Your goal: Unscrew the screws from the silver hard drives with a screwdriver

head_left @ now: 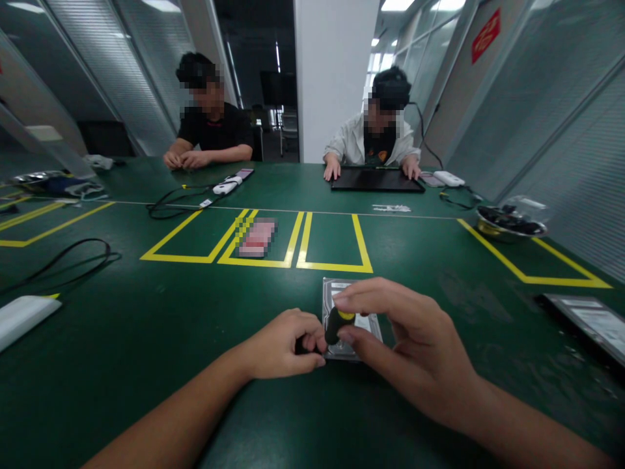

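A silver hard drive [344, 352] lies flat on the green table in front of me, partly covered by my hands. My right hand [420, 339] pinches the dark handle of a screwdriver [336, 326] with a yellow band, between thumb and fingers. The screwdriver is held over the drive; its tip is hidden. At the drive's left edge, my left hand [289, 343] has its fingers curled, with thumb and fingertips against the side of the drive.
Another hard drive [593, 319] lies at the right, small bits beside it. A metal bowl [510, 228] holds dark parts. Yellow tape [336, 267] marks the table [195, 326]. A white device [29, 317] and black cable are left. Two people sit opposite, one touching a black panel [378, 180].
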`<act>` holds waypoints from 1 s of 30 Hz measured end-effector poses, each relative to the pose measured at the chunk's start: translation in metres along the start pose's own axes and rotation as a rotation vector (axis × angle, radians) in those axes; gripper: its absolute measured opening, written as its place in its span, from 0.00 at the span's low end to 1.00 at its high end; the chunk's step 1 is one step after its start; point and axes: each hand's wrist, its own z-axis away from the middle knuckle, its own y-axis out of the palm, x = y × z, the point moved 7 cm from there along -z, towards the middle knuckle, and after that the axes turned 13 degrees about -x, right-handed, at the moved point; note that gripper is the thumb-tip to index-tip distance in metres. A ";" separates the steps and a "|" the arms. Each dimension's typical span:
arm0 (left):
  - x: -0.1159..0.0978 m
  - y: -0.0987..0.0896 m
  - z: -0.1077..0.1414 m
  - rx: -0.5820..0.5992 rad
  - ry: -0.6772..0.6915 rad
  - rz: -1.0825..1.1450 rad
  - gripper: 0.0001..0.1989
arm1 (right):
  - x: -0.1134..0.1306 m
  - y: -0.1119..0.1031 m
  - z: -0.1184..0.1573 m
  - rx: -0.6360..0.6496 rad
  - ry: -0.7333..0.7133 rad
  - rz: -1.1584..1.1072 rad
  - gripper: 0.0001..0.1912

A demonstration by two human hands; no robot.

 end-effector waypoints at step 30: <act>-0.005 -0.001 -0.001 -0.032 0.057 0.018 0.05 | 0.001 -0.001 0.003 0.017 -0.051 0.015 0.15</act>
